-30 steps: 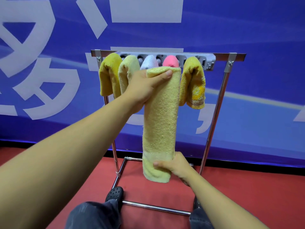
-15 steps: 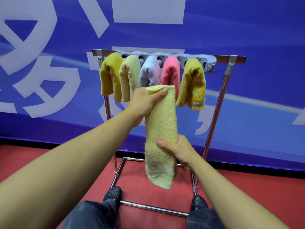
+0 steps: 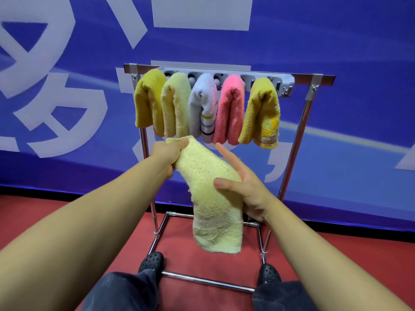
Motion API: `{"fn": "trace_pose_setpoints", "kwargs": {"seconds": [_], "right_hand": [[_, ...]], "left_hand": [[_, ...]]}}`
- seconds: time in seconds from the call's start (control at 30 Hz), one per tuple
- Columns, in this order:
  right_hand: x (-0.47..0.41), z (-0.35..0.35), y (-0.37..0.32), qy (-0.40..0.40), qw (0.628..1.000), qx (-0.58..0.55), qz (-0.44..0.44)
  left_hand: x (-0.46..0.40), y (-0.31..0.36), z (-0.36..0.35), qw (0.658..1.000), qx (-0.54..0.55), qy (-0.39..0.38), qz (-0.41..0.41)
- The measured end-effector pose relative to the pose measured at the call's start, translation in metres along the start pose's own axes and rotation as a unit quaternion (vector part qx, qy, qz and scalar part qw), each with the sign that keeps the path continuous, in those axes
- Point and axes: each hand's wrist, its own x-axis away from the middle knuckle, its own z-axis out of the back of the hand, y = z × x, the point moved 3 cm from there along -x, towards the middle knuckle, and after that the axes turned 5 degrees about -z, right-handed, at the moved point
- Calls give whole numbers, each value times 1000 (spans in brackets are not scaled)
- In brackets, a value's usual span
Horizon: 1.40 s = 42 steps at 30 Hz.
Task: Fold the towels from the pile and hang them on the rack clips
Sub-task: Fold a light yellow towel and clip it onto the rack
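Head camera looks down at a pale yellow towel (image 3: 211, 194), folded long, held in front of the rack (image 3: 301, 135) and below its clips (image 3: 285, 86). Left hand (image 3: 167, 157) has a closed grip around the upper end of the towel. Right hand (image 3: 244, 189) supports the middle part, thumb pressing on the front, fingers straight behind the cloth. Five folded towels (image 3: 229, 111) hang side by side from the clips.
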Motion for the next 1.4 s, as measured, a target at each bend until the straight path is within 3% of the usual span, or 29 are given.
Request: {"fn": "trace_pose_setpoints", "kwargs": {"seconds": [0.17,0.27,0.33,0.47,0.63,0.9,1.17,1.4], "right_hand": [[-1,-2,-9,-19,999,-29,2],[-3,1,-15,-9,998,-58,18],[-4,5,-19,-4,997,-73,25],[-7,10,-25,2,995,-98,31],[-8,16,-25,25,992,-124,25],[-9,24,-25,90,989,-116,12],[-17,26,-22,120,986,-112,17],[-20,30,-17,113,988,-102,6]], "left_hand": [[-4,-23,5,997,-36,-35,54],[4,-32,3,975,-179,-112,64],[9,-31,1,965,-217,-145,35],[34,-18,-12,964,-76,-255,2],[74,-13,-32,913,25,-404,49],[104,-18,-37,904,43,-424,36],[102,-28,-44,938,-24,-338,-66],[95,-34,-40,948,-40,-306,-78]]}}
